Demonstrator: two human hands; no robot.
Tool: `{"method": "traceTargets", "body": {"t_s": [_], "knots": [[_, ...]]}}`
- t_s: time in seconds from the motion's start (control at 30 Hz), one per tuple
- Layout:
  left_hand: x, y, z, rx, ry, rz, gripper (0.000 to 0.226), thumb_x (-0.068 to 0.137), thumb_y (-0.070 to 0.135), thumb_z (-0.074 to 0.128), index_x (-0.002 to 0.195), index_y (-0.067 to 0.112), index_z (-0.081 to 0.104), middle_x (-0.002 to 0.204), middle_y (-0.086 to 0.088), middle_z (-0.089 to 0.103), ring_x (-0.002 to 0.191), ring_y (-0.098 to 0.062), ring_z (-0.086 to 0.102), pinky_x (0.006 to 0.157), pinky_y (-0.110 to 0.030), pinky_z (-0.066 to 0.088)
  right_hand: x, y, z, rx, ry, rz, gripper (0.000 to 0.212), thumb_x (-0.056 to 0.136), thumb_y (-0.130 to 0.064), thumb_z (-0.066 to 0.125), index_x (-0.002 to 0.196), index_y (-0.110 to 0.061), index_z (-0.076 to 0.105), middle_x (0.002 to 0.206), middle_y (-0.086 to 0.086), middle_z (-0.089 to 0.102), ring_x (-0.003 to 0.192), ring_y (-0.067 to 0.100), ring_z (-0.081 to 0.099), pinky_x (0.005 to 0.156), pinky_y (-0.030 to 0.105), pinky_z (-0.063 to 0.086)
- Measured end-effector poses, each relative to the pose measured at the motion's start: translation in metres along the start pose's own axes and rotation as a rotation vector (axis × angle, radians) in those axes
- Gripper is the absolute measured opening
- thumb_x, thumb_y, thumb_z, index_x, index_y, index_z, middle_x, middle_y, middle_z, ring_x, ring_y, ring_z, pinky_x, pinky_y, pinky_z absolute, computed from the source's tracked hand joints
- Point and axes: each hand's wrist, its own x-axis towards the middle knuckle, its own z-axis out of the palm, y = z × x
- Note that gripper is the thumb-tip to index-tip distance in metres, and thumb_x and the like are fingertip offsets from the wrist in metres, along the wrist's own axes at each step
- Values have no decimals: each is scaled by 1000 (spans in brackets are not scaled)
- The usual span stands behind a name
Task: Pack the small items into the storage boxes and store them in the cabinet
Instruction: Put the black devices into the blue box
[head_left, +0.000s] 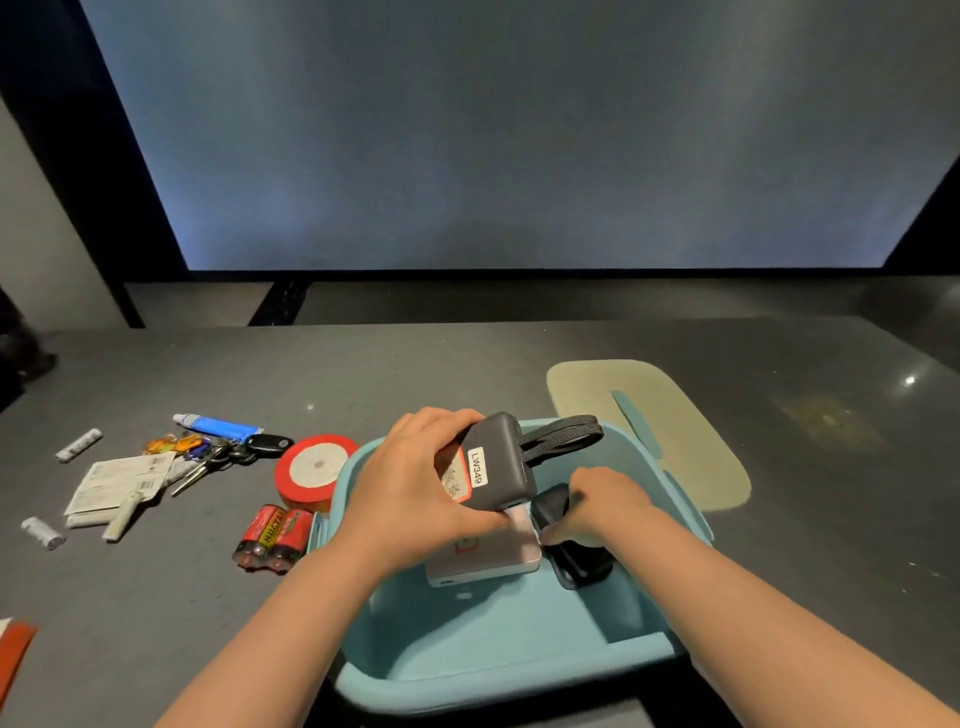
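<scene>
A light blue storage box (467, 649) stands open at the table's near edge. My left hand (410, 488) grips a dark grey power bank (498, 462) with a white label and a black strap, tilted above the box. Inside the box lies a flat white and pink device (498, 558). Beside it my right hand (597, 506) holds a small black object (553, 506) low in the box, and another black item (584, 564) lies under that hand.
The beige box lid (675, 415) lies behind the box on the right. Left of the box are a red tape roll (311, 470), two red batteries (272, 538), keys (218, 457), a blue tube (218, 426), paper packets (119, 483) and small white cylinders (44, 532).
</scene>
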Motion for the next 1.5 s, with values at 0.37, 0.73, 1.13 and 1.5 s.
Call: {"method": "traceTargets", "body": {"t_s": [0.37, 0.73, 1.13, 1.5], "knots": [[17, -7, -16, 169, -326, 332, 69, 63, 48, 73, 125, 45, 43, 122, 29, 49, 119, 9, 42, 115, -34, 8, -62, -9, -52, 1097, -404, -363, 26, 71, -46, 72, 78, -20, 73, 60, -7, 55, 50, 4, 46, 48, 16, 37], [-13, -1, -9, -371, -169, -385, 87, 78, 13, 74, 145, 36, 23, 142, 14, 40, 113, 2, 51, 85, -12, 46, -59, -10, -22, 1639, -292, -100, 17, 59, -5, 73, 76, -8, 75, 81, 13, 71, 67, 19, 67, 67, 29, 59], [-11, 17, 6, -983, -60, -773, 31, 81, 10, 68, 109, 23, 66, 92, -11, 73, 73, -20, 68, 63, -28, 54, -72, -8, -9, 1242, -173, -229, 56, 46, -44, 83, 89, -13, 64, 77, 1, 74, 70, 10, 68, 60, 23, 48], [5, -2, -26, -696, -438, -605, 35, 79, 6, 70, 111, 19, 68, 111, -16, 68, 104, -35, 62, 101, -49, 41, -50, -1, -49, -27, 406, -945, 89, 48, -54, 84, 128, -33, 51, 123, -15, 54, 117, 7, 46, 101, 29, 35]]}}
